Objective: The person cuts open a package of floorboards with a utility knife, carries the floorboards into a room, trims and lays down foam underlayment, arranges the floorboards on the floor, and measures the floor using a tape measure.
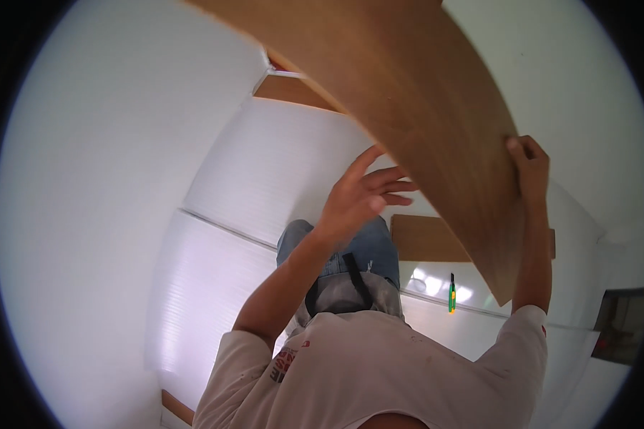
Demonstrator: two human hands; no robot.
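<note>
A long brown wood-grain plank (436, 107) is held up in front of me, tilted and running from the upper left down to the lower right. My right hand (533, 163) is closed around its right edge, thumb on the face turned toward me. Beside the left edge is my left hand (368, 191), its fingers spread and nothing in its grasp. Some of those fingertips come up to the plank's edge; whether they touch it I cannot tell.
Behind the raised plank, another brown board (429, 239) lies on the white sheet-covered floor (229, 157). A green utility knife (451, 294) lies close by. Brown boards (297, 91) run along the far wall. White walls (93, 179) stand close, and a dark object (626, 325) is at right.
</note>
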